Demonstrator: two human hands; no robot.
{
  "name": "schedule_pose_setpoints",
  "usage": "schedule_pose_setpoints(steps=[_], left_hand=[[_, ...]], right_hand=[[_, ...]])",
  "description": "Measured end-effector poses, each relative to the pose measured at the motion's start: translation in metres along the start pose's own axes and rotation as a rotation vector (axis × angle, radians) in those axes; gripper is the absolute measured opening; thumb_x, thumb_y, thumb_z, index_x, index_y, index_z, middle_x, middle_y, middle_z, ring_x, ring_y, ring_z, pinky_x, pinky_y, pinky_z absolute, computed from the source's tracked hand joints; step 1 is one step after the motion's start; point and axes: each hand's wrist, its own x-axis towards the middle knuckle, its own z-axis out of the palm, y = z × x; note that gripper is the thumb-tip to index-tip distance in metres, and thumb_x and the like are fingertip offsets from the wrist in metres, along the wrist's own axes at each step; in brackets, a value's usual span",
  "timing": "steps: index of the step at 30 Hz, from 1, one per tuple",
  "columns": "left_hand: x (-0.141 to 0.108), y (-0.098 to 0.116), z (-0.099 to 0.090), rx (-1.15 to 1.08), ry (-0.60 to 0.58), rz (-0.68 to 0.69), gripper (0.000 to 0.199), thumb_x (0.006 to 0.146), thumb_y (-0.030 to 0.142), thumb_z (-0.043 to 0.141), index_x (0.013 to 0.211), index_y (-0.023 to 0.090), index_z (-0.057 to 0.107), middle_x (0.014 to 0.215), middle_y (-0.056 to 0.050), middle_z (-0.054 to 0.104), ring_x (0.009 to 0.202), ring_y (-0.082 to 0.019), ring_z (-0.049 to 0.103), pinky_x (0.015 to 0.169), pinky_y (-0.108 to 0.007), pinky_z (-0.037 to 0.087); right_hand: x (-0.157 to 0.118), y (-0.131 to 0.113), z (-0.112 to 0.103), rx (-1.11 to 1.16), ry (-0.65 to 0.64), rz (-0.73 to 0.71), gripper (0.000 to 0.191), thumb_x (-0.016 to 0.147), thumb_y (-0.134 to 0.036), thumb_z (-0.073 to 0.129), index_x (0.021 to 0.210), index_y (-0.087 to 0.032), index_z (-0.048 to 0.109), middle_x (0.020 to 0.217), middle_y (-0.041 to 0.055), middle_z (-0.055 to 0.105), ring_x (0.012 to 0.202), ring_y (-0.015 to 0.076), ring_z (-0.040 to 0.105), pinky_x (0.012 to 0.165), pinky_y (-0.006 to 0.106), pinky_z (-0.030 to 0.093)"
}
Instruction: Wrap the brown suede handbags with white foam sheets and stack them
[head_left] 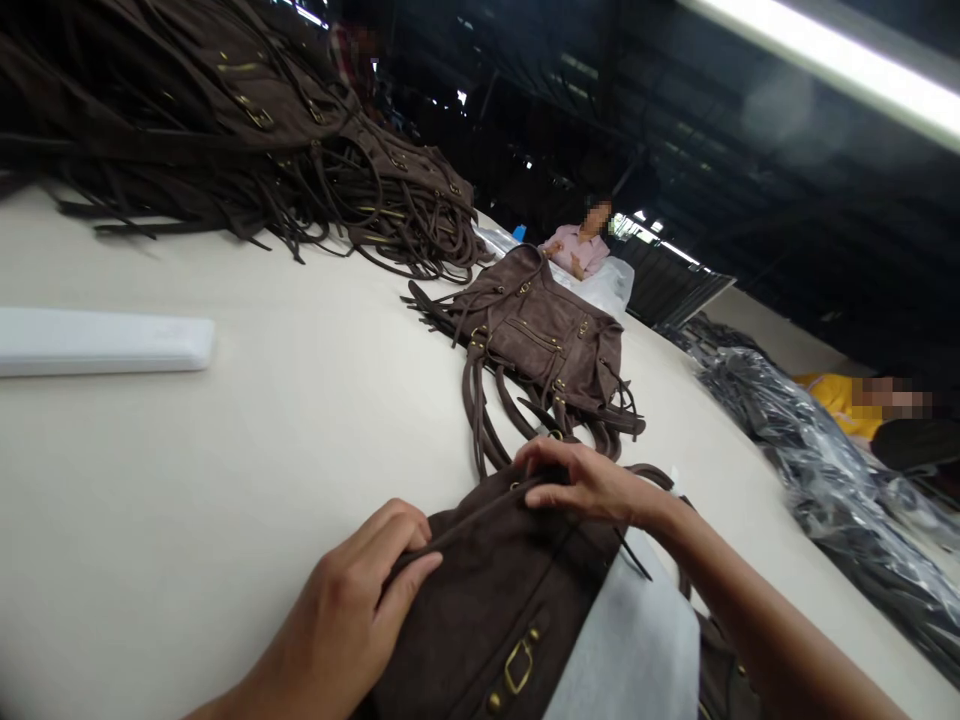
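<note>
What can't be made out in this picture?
Head view: held bag's near end, cut off by the bottom edge.
Head view: some fingertips of the left hand, hidden by the bag's edge.
Head view: white bar's other end, cut off by the left edge.
Head view: distant person at upper left, too dark and small for detail.

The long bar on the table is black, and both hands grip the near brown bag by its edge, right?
Not quite: the long bar is white, as the head view shows. The left hand and right hand do grip the near brown bag by its edge.
</note>
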Motion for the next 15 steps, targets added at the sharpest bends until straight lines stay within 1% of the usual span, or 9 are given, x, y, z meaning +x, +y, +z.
schedule_pose_setpoints(steps=[2,3,5,7,8,10,12,13,15], left_hand=[[-0.003,0.002,0.0,0.009,0.002,0.111,0.009,0.094,0.014,0.049,0.091,0.022,0.052,0.088,0.002,0.057,0.081,-0.008,0.058,0.073,-0.016,0.045],[-0.004,0.004,-0.001,0.014,0.01,0.158,0.011,0.094,0.011,0.049,0.094,0.021,0.052,0.09,0.001,0.057,0.084,-0.008,0.058,0.075,-0.016,0.045],[-0.004,0.005,-0.002,0.036,0.027,0.216,0.014,0.093,0.007,0.049,0.098,0.02,0.052,0.095,-0.001,0.057,0.091,-0.009,0.058,0.081,-0.017,0.044],[-0.004,0.005,-0.002,0.085,0.04,0.213,0.011,0.093,0.009,0.05,0.096,0.019,0.053,0.096,-0.003,0.057,0.094,-0.011,0.056,0.083,-0.02,0.044],[-0.005,0.005,-0.003,0.114,0.038,0.198,0.008,0.094,0.011,0.051,0.093,0.019,0.053,0.093,-0.002,0.057,0.091,-0.013,0.056,0.081,-0.022,0.043],[-0.007,0.003,-0.002,0.168,0.031,0.162,0.008,0.094,0.018,0.053,0.087,0.02,0.052,0.084,0.0,0.055,0.082,-0.014,0.054,0.076,-0.026,0.042],[-0.011,-0.001,-0.001,0.202,0.044,0.124,0.012,0.095,0.024,0.054,0.084,0.021,0.051,0.077,0.002,0.054,0.074,-0.014,0.052,0.073,-0.028,0.04],[-0.014,-0.004,-0.001,0.212,0.058,0.101,0.013,0.096,0.027,0.053,0.084,0.022,0.052,0.076,0.002,0.055,0.073,-0.014,0.053,0.073,-0.028,0.039],[-0.019,-0.007,-0.001,0.239,0.091,0.031,0.015,0.096,0.035,0.051,0.087,0.023,0.054,0.078,0.003,0.059,0.075,-0.014,0.056,0.075,-0.027,0.04]], right_hand=[[-0.004,0.005,0.003,-0.065,0.002,-0.021,0.047,0.075,-0.049,0.078,0.11,-0.02,0.065,0.106,0.0048,0.065,0.099,0.0205,0.058,0.088,0.032,0.045],[-0.005,0.007,0.003,-0.089,0.004,-0.042,0.041,0.076,-0.048,0.077,0.104,-0.02,0.067,0.107,0.0059,0.065,0.101,0.0216,0.057,0.091,0.034,0.044],[-0.009,0.007,-0.001,-0.099,-0.002,-0.1,0.027,0.084,-0.046,0.069,0.09,-0.019,0.068,0.109,0.0077,0.064,0.109,0.0228,0.054,0.096,0.036,0.042],[-0.013,0.003,-0.008,-0.066,-0.023,-0.123,0.024,0.09,-0.043,0.064,0.092,-0.019,0.068,0.114,0.0075,0.064,0.115,0.0226,0.052,0.1,0.036,0.039],[-0.016,0.002,-0.01,-0.041,-0.037,-0.103,0.025,0.09,-0.044,0.063,0.094,-0.019,0.068,0.111,0.0066,0.065,0.111,0.0217,0.054,0.097,0.034,0.04],[-0.02,0.002,-0.011,0.027,-0.062,-0.006,0.03,0.089,-0.048,0.063,0.092,-0.018,0.067,0.092,0.0033,0.066,0.091,0.0177,0.058,0.081,0.027,0.044],[-0.018,0.008,-0.005,0.106,-0.062,0.093,0.037,0.088,-0.053,0.062,0.085,-0.017,0.064,0.077,-0.0004,0.06,0.072,0.0132,0.054,0.064,0.023,0.041],[-0.015,0.013,0.0,0.131,-0.051,0.122,0.04,0.088,-0.056,0.06,0.083,-0.016,0.062,0.073,-0.0016,0.057,0.067,0.0118,0.051,0.059,0.022,0.038],[-0.003,0.023,0.013,0.102,-0.008,0.133,0.044,0.09,-0.059,0.055,0.08,-0.016,0.06,0.069,-0.0031,0.052,0.063,0.0107,0.047,0.056,0.021,0.034]])
